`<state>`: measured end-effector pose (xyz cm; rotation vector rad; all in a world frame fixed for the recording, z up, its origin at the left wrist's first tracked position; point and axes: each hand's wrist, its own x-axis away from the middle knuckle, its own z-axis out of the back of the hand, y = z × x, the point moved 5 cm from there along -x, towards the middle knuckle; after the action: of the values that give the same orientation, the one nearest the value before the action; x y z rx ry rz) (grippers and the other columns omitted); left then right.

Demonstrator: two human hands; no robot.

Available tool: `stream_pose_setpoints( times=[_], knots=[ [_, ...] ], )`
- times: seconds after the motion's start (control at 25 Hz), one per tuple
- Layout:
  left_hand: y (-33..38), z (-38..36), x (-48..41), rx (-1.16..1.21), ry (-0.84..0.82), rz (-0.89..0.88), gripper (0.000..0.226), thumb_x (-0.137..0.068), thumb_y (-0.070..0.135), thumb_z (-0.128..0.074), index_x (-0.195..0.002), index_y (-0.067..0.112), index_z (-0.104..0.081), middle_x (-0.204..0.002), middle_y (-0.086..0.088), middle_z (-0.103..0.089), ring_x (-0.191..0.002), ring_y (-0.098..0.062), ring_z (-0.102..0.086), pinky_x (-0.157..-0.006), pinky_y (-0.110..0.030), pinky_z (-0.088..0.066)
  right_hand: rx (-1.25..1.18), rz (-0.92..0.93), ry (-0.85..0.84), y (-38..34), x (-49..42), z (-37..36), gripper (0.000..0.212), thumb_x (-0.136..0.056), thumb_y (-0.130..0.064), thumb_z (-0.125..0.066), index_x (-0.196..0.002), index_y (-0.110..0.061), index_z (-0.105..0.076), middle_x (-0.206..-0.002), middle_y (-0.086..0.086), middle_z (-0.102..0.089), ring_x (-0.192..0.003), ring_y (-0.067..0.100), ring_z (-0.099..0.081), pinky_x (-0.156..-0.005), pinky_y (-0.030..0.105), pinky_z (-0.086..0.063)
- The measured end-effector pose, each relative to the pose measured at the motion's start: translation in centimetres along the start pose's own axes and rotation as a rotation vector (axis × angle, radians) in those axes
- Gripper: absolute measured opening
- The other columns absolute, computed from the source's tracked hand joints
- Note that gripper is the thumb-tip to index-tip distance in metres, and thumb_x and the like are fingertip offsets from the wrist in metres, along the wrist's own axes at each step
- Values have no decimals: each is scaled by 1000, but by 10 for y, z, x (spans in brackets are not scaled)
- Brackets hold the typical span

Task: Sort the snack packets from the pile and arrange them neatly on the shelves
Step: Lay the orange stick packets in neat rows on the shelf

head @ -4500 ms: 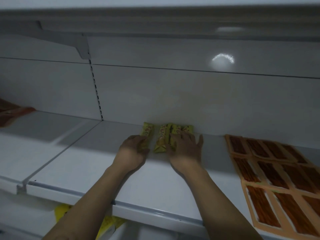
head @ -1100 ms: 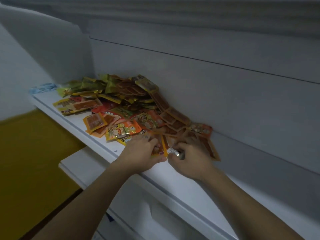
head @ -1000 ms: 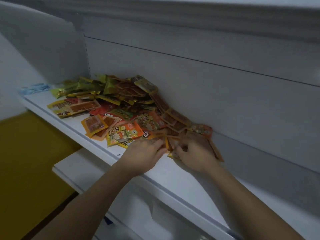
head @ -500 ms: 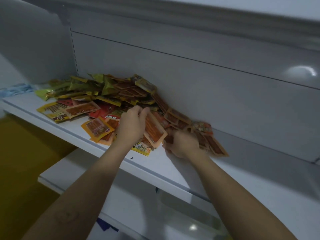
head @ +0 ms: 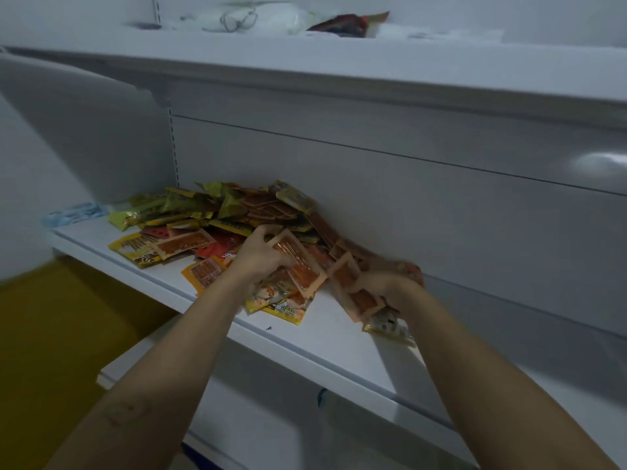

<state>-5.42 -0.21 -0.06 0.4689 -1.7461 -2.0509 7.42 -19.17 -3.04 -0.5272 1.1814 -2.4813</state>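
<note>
While the shelf (head: 325, 337) holds the pile (head: 224, 215) at its left, the left hand (head: 259, 257) pinches an orange packet (head: 295, 264) — long axis slanting down-right — at the pile's near edge. Just beside, the right hand (head: 390, 288) curls its fingers round similar packets (head: 353, 290).

Both hands reach forward, close together. The left hand (head: 259, 257) grips an orange packet (head: 297, 264); the right hand (head: 390, 288) clutches a second packet (head: 351, 283).

Head view: worn on the person's head; faces forward and down; close, within arm's reach of the shelf (head: 339, 337)
Framing: pile of snack packets (head: 237, 215) toward 10 o'clock of centre; upper shelf (head: 339, 62) at 12 o'clock
</note>
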Motion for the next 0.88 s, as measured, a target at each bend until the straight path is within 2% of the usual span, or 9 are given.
stream_pose_setpoints(
  times=[0.08, 0.16, 0.36, 0.44, 0.52, 0.56, 0.68, 0.8, 0.88],
  knots=[
    [4, -1, -4, 48, 75, -28, 33, -80, 0, -74, -107, 11, -58, -101, -10, -70, -79, -24, -71, -64, -30, -58, -199, 63, 48, -2, 6, 24, 29, -81, -3, -72, -110, -3, -69, -103, 16, -72, -94, 33, -69, -86, 44, -56],
    [8, -15, -5, 102, 79, -84, 16, -82, -1, -71, -97, 7, -69, -92, -10, -73, -80, -23, -72, -67, -30, -57, -398, 140, 78, -5, 17, 47, 19, -83, -1, -70, -101, -2, -71, -97, 20, -73, -90, 37, -71, -85, 55, -56],
    [25, -87, 1, 283, -13, -161, 20, -93, 0, -61, -113, 1, -63, -89, -13, -67, -60, -9, -67, -51, -20, -53, -567, 286, 95, -5, 49, 77, 14, -84, -6, -71, -98, -7, -72, -95, 15, -74, -87, 32, -72, -79, 47, -58],
    [34, -119, 3, 357, -65, -182, 22, -95, 11, -62, -115, 1, -63, -99, -18, -70, -76, -18, -71, -67, -30, -59, -561, 297, 168, 3, 50, 86, 12, -79, -8, -77, -90, -10, -74, -91, 14, -75, -88, 35, -72, -82, 53, -57],
    [47, -144, 7, 376, -142, -223, 32, -89, 32, -67, -110, 8, -65, -102, -15, -71, -97, -32, -68, -85, -45, -57, -496, 299, 305, 7, 50, 100, 10, -75, -11, -81, -80, -13, -72, -82, 9, -74, -82, 32, -72, -78, 49, -59],
    [55, -153, 10, 333, -185, -276, 35, -85, 36, -71, -108, 10, -65, -99, -12, -71, -98, -31, -68, -84, -45, -57, -433, 307, 366, 6, 51, 106, 11, -76, -14, -81, -76, -14, -70, -76, 4, -72, -76, 26, -71, -70, 39, -59],
    [70, -165, 15, 221, -239, -382, 33, -85, 10, -74, -114, 9, -59, -100, -9, -70, -88, -16, -72, -68, -30, -58, -156, 419, 563, -15, 62, 121, 21, -83, -34, -75, -76, -16, -69, -65, -9, -62, -60, 6, -58, -51, 13, -41],
    [68, -157, 13, 157, -118, -387, 34, -87, -2, -68, -116, 11, -56, -103, -9, -69, -89, -18, -70, -70, -30, -59, 109, 523, 615, -33, 61, 126, 44, -98, -44, -50, -82, -9, -70, -73, 1, -67, -69, 16, -61, -61, 24, -42],
    [57, -148, 9, 206, -60, -313, 32, -87, -7, -62, -113, 12, -59, -108, -14, -69, -96, -29, -69, -76, -41, -59, 262, 407, 575, -15, 46, 131, 43, -102, -42, -40, -104, -10, -69, -99, 9, -71, -95, 26, -64, -75, 30, -44]
  ],
)
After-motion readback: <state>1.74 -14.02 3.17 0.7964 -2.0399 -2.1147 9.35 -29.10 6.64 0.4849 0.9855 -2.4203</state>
